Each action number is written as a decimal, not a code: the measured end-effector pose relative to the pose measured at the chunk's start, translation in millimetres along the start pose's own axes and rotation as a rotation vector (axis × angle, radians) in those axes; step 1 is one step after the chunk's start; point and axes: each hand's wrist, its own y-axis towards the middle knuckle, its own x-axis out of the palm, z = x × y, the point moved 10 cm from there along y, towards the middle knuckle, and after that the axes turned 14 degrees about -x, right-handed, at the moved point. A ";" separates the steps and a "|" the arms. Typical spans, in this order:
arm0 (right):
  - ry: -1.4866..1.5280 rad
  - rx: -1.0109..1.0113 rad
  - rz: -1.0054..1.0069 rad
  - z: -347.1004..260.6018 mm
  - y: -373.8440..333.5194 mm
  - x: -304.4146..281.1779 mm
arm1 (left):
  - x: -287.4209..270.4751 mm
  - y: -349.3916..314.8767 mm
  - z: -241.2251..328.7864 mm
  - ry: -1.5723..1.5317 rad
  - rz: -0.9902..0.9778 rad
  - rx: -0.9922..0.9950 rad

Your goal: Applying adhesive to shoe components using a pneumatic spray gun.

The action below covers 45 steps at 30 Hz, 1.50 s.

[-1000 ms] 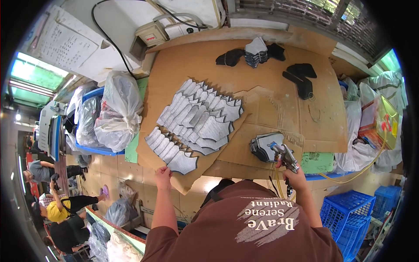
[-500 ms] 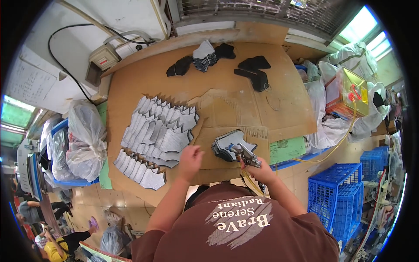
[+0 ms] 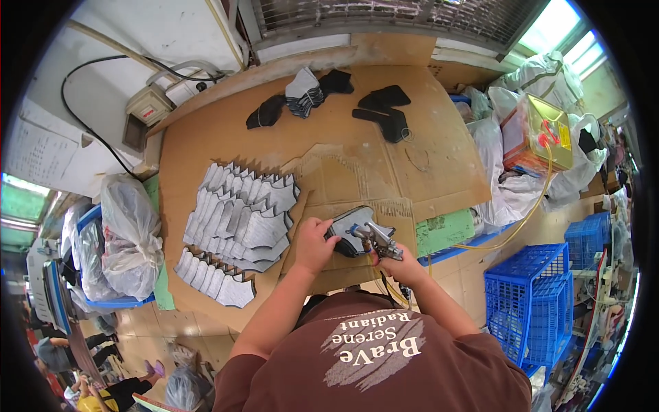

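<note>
My right hand point(image 3: 406, 266) is wrapped round a metal spray gun point(image 3: 374, 240) with a blue part at its front. The gun is over a small stack of grey cut pieces with dark edges point(image 3: 350, 221) near the table's front edge. At the stack's left edge, my left hand point(image 3: 316, 244) pinches with bent fingers and thumb; how many pieces it grips is hidden. Left of that hand, several rows of overlapping grey cut pieces point(image 3: 240, 213) are fanned out on the cardboard-covered table point(image 3: 439, 158).
Bundled grey pieces point(image 3: 303, 93) and black pieces point(image 3: 386, 113) lie at the back. A yellow hose point(image 3: 528, 223) runs from a tin can point(image 3: 539, 137) on the right towards me. Blue crates point(image 3: 528, 309) stand at right; plastic bags point(image 3: 130, 230) fill a bin at left.
My left hand has moved right from beside the fanned rows to the stack's left edge and closed there. The spray gun stays over the stack. The whole view has shifted slightly.
</note>
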 end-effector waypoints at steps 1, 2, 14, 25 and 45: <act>0.028 -0.016 0.023 -0.8 -0.3 -2.9 | -1.4 -0.3 2.8 0.017 0.014 0.019; 0.057 -0.031 0.045 -1.0 -0.7 -5.9 | -2.3 -0.3 3.9 0.017 0.013 0.020; 0.119 -0.079 0.214 -1.3 -11.6 -32.3 | -6.2 0.7 11.6 -0.016 0.049 0.055; 0.011 -0.046 0.112 -13.8 -14.9 -13.2 | -0.8 -9.3 -51.3 -0.433 0.047 -0.300; -0.014 -0.037 0.151 1.6 -26.8 -27.2 | 5.9 1.2 -6.8 -0.216 0.067 -0.042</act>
